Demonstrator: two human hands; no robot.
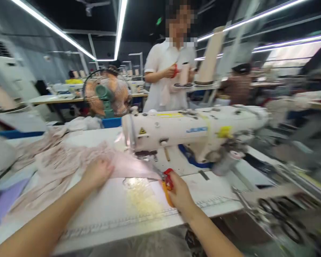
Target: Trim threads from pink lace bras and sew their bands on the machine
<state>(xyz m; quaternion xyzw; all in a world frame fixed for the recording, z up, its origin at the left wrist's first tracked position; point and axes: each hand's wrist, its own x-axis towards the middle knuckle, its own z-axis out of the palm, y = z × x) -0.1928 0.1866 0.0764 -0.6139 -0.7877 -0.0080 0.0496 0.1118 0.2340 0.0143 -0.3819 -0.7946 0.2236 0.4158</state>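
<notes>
My left hand (97, 173) lies flat on pale pink fabric (69, 160) spread over the white sewing table (117, 210). My right hand (180, 194) grips small thread snips with a red and orange handle (167, 182), their tip at the fabric's edge just below the needle area. The white sewing machine (192, 130) stands directly behind both hands. The picture is blurred by motion.
Across the table a person in a white shirt (167, 75) stands handling a thread cone and something red. An orange fan (105, 92) sits at the back left. Black scissors (273, 207) lie at the table's right end. Other workers and tables fill the background.
</notes>
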